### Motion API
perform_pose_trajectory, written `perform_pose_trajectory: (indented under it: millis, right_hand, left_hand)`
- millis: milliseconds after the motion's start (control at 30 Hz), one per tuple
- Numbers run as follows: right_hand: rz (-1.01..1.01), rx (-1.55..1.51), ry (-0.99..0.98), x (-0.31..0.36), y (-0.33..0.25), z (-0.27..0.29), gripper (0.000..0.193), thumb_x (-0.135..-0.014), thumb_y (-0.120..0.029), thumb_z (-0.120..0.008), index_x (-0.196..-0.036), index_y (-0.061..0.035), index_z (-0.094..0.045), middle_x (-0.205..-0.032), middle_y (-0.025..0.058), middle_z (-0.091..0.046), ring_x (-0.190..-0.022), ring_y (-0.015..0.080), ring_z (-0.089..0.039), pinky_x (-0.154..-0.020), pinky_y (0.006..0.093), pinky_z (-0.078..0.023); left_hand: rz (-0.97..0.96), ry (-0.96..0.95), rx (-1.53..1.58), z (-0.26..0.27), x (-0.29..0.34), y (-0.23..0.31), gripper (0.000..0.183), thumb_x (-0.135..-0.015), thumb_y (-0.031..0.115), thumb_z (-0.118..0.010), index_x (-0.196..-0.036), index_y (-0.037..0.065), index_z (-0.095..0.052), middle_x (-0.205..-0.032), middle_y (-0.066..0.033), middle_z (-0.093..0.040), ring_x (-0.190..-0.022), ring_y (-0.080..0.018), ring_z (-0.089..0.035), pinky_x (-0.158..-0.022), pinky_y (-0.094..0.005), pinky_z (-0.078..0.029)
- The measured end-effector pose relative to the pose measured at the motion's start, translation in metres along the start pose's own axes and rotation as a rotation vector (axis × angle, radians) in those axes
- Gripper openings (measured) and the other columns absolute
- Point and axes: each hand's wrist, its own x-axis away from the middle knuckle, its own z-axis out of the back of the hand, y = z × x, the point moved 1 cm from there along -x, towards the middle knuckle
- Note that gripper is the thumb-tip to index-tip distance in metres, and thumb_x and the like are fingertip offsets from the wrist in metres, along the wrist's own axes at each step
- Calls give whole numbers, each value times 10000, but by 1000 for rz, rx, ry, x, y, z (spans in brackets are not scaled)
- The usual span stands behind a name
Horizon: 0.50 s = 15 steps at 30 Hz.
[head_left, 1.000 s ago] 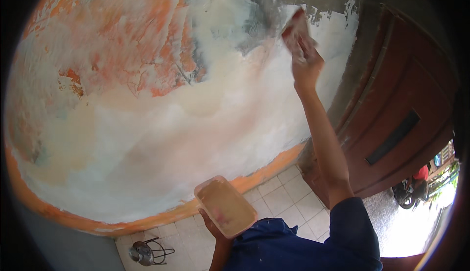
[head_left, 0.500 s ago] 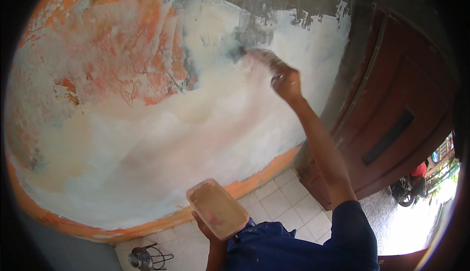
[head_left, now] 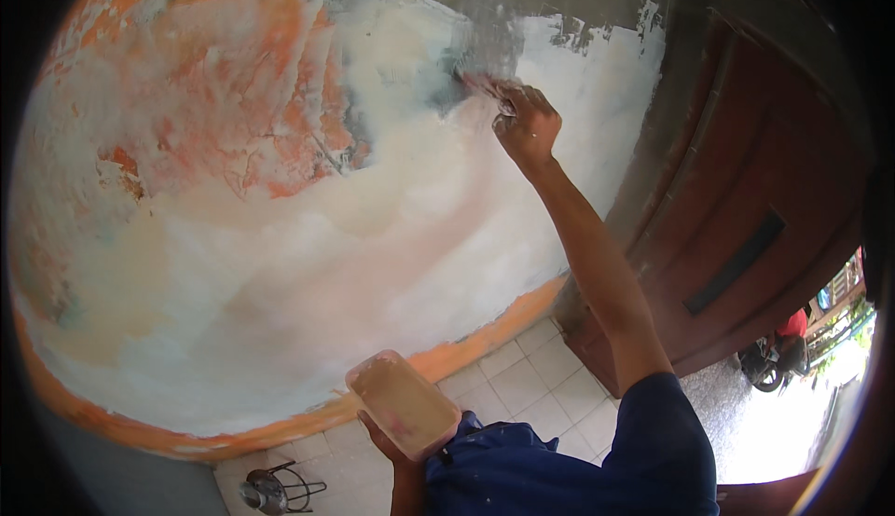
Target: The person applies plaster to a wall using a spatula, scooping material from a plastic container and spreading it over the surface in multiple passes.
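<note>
My right hand [head_left: 530, 124] is raised to the wall, fingers closed round a flat, pinkish putty spreader [head_left: 482, 82]. The spreader's far edge lies close to or against a patch between grey and white coating; blur hides the exact contact. The wall [head_left: 308, 283] carries smeared white and cream filler over orange paint. Low in front of me, my left hand [head_left: 384, 440] grips a rectangular plastic tub [head_left: 438, 438] from its left side. A beige, smooth-looking mass shows inside the tub's pale pink rim. Most of the left fingers are hidden by it.
A dark red door [head_left: 746, 199] with a black handle plate stands at right. A small round stool [head_left: 266, 491] with metal legs is on the tiled floor [head_left: 522, 381]. Outside, beyond the door, part of a motorbike [head_left: 766, 367] shows in bright light.
My right hand has moved slightly left and up along the wall with the spreader. The tub in my left hand sits a little further left and lower in the view.
</note>
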Motion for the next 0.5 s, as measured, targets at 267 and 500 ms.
perform_pose_trajectory:
  millis: [267,500]
  right_hand:
    - [-334,-160,71,-33,9,19,282,-687,37,-561,-927,-36,-688,-834,161,-671,-715,312,-651,-633,340,-511]
    - [-51,-184,86,40,-26,-31,232,-649,42,-648,-873,-21,-665,-874,159,-649,-806,337,-631,-702,373,-530]
  left_hand:
    - [-56,12,-89,-29,12,5,579,-958,575,-292,-1288,116,-419,-1140,-83,-538,-1005,-242,-569,-825,-421,-514]
    - [-158,35,-184,-28,17,8,530,-986,506,-241,-1264,94,-424,-1109,-87,-542,-980,-241,-575,-794,-411,-520]
